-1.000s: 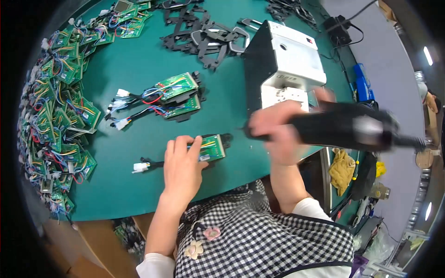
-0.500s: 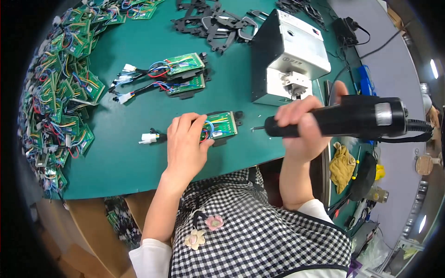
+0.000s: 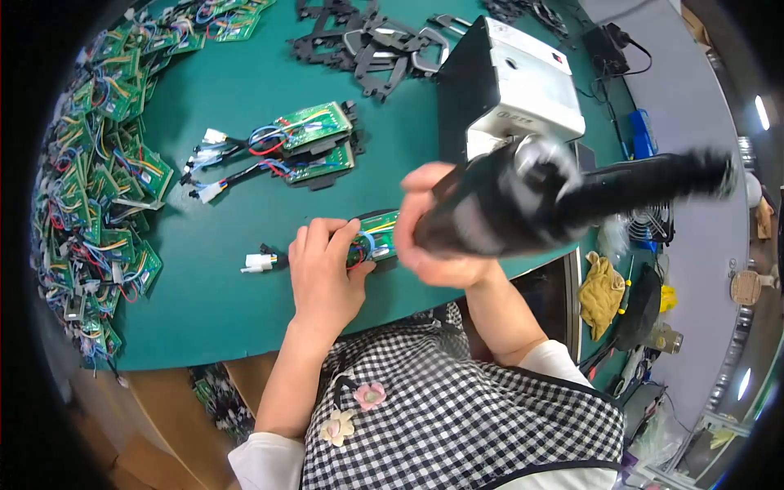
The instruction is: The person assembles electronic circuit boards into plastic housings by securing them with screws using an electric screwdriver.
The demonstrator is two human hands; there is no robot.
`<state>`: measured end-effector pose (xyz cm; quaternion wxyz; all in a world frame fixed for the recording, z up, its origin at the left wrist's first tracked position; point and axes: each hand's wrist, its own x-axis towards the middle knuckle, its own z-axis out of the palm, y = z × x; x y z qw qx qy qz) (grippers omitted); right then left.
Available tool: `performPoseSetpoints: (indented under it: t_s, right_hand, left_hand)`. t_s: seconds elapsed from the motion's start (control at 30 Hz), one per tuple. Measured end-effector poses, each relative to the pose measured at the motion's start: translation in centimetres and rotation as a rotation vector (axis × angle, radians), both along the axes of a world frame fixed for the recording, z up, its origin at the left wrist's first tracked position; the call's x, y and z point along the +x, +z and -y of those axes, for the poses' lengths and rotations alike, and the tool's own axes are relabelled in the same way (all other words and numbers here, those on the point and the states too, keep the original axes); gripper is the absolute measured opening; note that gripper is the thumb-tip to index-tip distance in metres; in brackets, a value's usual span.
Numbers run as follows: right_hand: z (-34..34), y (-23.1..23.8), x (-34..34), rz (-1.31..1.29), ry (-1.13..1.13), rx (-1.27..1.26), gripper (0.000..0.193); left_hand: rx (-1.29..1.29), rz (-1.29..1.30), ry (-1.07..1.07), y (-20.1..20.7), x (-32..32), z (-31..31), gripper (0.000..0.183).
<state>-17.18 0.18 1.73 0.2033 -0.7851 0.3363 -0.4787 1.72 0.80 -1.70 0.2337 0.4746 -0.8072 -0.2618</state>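
Note:
My left hand (image 3: 323,273) presses flat on a small green circuit board (image 3: 378,235) with coloured wires, holding it against the green table (image 3: 220,310). A white plug (image 3: 256,262) on the board's wires lies just left of that hand. My right hand (image 3: 431,237) grips a thick black electric screwdriver (image 3: 523,200), upright and blurred, right over the board's right end. The tool hides the board's right part.
Two finished boards with wire plugs (image 3: 306,140) lie further back. A long heap of green boards (image 3: 94,180) lines the left edge. Black plastic frames (image 3: 367,41) sit at the back, next to a white and black box machine (image 3: 510,86). Yellow cloth (image 3: 600,294) hangs at right.
The right hand swung the screwdriver from lying sideways at the right into an upright stance over the board. The left hand stayed on the board.

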Motion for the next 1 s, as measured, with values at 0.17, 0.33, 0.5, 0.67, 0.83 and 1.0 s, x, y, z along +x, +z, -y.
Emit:
performPoseSetpoints:
  t_s: [0.17,0.33,0.5,0.67,0.83,1.0]
  right_hand:
    - [-2.2,1.0,-0.2,0.543,0.062,0.23,0.06]
    - [-1.4,5.9,-6.1,0.853,-0.439,-0.248,0.066]
    - [0.3,5.1,-6.4,0.64,-0.512,-0.065,0.063]
    - [-2.0,3.8,-0.8,0.837,-0.309,-0.014,0.072]
    - [0.9,1.8,6.1,0.839,-0.092,0.209,0.075]
    - [2.7,0.2,7.2,0.689,-0.104,0.369,0.073]
  left_hand:
    - [-0.041,0.01,0.002,0.0,-0.2,-0.2,0.052]
    - [-0.165,0.001,0.023,0.8,0.2,-0.8,0.059]
    - [-0.123,-0.015,0.115,-0.4,0.7,-0.9,0.048]
    - [-0.189,-0.135,0.105,-1.2,0.7,-0.8,0.032]
    - [-0.176,-0.168,0.133,-1.7,0.7,-1.0,0.027]
    - [-0.152,-0.17,0.128,-1.8,0.8,-0.9,0.023]
